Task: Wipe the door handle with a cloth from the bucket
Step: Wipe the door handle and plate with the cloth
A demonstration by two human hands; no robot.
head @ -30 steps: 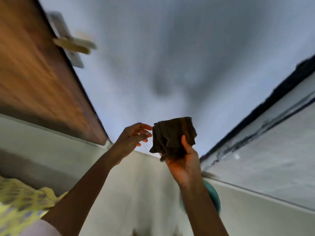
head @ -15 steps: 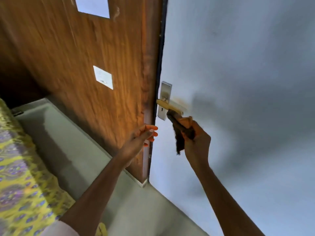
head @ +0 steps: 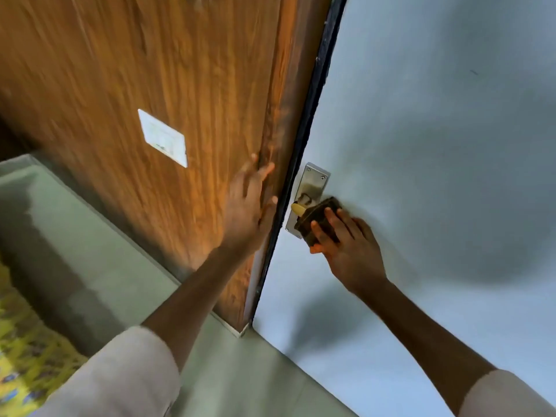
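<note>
A brass door handle sticks out of a silver plate on the pale blue-grey door. My right hand presses a dark brown cloth around the handle, so only the handle's inner end shows. My left hand lies flat with spread fingers against the edge of the wooden panel beside the door. The bucket is out of view.
A black strip runs between the wooden panel and the door. A white sticker is on the wood. Below are a grey-green floor and yellow patterned fabric at the lower left.
My right hand moved the cloth from under the handle onto it and now covers it. My left hand rose and flattened on the wooden edge. The view came closer.
</note>
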